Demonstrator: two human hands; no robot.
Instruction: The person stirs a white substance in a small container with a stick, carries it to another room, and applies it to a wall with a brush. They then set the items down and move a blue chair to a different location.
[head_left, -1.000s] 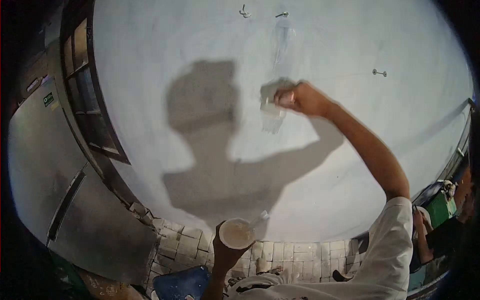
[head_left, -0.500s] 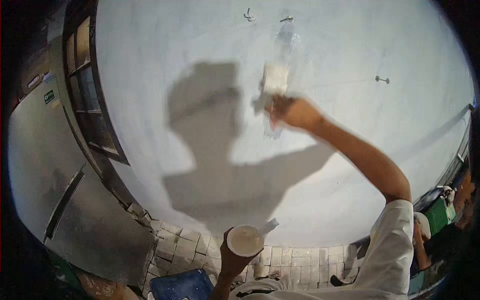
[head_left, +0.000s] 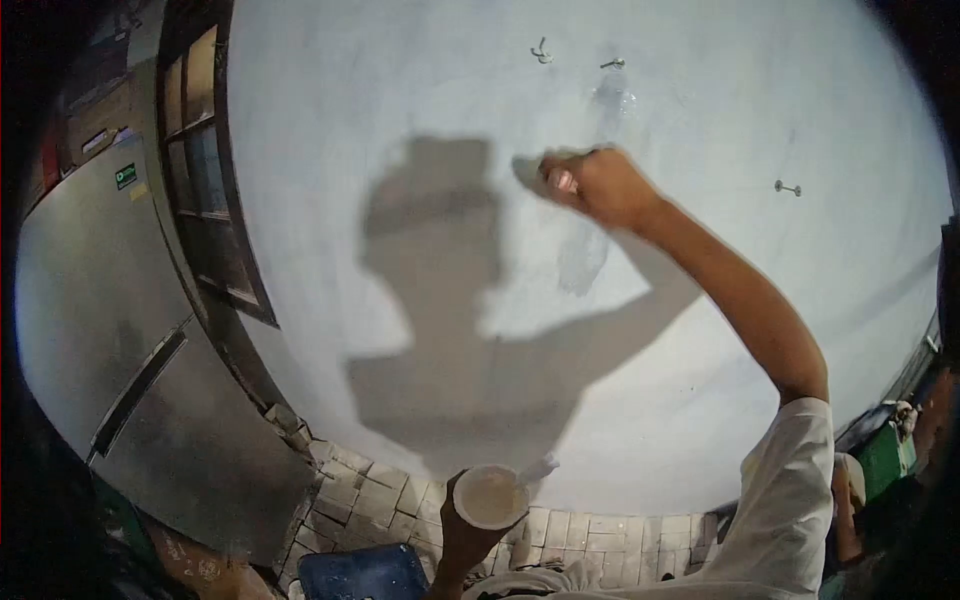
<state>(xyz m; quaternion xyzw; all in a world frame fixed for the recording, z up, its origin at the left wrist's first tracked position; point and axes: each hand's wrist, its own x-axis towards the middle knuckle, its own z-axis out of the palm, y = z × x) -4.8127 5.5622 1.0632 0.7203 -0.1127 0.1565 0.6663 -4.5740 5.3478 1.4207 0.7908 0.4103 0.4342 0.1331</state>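
A white cup (head_left: pixel 490 497) with pale, wet-looking contents is held by my left hand (head_left: pixel 463 525), low in front of the wall. Against the pale wall (head_left: pixel 640 400), my right hand (head_left: pixel 598 188) is raised with its fingers wrapped round a brush (head_left: pixel 563 181); only the handle end shows, and the bristles are hidden. A damp, darker streak (head_left: pixel 583 262) runs below this hand, and another wet patch (head_left: pixel 613 100) lies above it, under a metal hook (head_left: pixel 613 64).
A grey refrigerator (head_left: pixel 200 440) and a dark-framed window (head_left: pixel 205 170) stand at the left. A blue seat (head_left: pixel 363 573) is at the bottom, on the brick-paved floor (head_left: pixel 590 530). Another person's arm (head_left: pixel 848 510) shows at lower right, near a green object (head_left: pixel 884 460).
My right hand has turned and moved slightly up; the brush's broad white head is now out of sight. The wall and window appear shifted right and down. My left hand still holds the cup.
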